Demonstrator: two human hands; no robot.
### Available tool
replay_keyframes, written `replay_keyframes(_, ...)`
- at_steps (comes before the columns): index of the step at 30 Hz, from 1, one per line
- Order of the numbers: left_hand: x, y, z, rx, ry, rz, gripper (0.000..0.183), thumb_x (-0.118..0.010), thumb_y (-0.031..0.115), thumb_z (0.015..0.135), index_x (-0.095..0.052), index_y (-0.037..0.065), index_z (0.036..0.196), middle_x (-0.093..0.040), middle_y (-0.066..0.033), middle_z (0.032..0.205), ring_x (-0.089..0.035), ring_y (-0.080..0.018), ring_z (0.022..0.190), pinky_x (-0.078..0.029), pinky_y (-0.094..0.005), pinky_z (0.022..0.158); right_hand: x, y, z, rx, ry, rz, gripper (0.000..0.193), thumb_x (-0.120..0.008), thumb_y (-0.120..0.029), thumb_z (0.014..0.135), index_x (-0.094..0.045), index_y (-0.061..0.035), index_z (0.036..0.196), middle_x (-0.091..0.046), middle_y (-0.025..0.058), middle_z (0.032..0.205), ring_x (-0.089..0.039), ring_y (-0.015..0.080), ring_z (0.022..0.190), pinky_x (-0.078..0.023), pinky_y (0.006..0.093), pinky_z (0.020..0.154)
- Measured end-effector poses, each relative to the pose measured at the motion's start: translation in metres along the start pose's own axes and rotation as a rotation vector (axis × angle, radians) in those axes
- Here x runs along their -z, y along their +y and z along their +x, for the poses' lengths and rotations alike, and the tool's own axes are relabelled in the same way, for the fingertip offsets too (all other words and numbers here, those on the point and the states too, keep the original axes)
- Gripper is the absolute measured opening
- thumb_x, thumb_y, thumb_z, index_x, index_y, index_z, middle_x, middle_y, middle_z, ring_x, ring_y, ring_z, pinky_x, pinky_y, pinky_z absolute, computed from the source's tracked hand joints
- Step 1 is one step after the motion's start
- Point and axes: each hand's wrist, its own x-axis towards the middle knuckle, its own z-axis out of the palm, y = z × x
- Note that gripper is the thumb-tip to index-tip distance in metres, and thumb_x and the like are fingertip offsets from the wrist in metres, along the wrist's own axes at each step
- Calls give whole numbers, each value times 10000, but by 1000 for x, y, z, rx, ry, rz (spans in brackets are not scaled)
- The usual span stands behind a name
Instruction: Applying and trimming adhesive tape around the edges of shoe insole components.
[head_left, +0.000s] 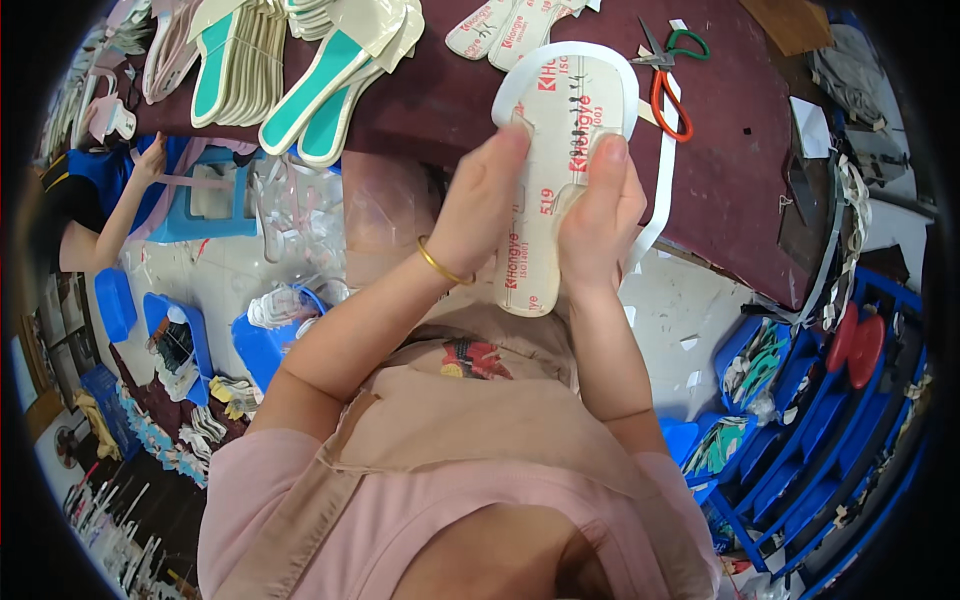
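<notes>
Now, head view: printed insole (548, 165) at 1 o'clock; left hand (488, 190) pinches its 9 o'clock edge, right hand (600, 225) its 3 o'clock edge. White band (629, 95) rounds 12 o'clock end: best kept flush under even pressure.

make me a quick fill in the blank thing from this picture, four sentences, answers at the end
1. The left hand and right hand hold a sole-shaped piece.
Curving around its far end is a ____ strip.
2. The scissors lie to the ____ of that piece.
3. A gold-coloured bangle circles the ____ wrist.
4. The apron covers a ____ shirt.

Missing words: white; right; left; pink.
</notes>
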Motion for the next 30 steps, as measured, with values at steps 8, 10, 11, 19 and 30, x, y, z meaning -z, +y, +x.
replay_keyframes(8,5,-11,-23,108,56,-46,409,-379,334,973,-569,-28,984,-613,-48,839,-565,-83,743,-464,-216,674,6,20,4,-148,-348,188,391,-434,-214,961,-355,26,1259,-489,109,1171,-455,132,1065,-377,284,907)
replay_keyframes(10,14,-11,-12,47,102,18,407,-385,332,972,-582,-24,948,-606,-36,813,-555,-77,709,-455,-216,634,4,22,-19,-185,-429,192,438,-455,-236,953,-332,13,1292,-481,100,1192,-440,149,1100,-338,297,961)
replay_keyframes(11,18,-11,-10,17,105,73,407,-391,334,969,-590,-19,923,-599,-28,796,-541,-70,687,-441,-216,605,2,24,-26,-142,-447,201,456,-466,-242,948,-322,9,1299,-480,97,1198,-438,153,1108,-333,300,969)
replay_keyframes(19,17,-2,-4,282,27,25,422,-377,371,965,-587,5,933,-592,-17,809,-539,-60,715,-448,-217,590,13,33,-25,-338,-420,209,573,-585,-134,876,-268,-9,1337,-519,74,1146,-524,115,1008,-446,256,840)
replay_keyframes(30,21,3,-5,390,-78,-475,436,-319,366,979,-316,114,1335,-502,-48,1173,-552,-173,1008,-478,-351,861,8,23,-12,-389,-477,188,880,-656,73,709,-146,-30,1419,-494,129,1234,-557,188,1055,-488,286,861)
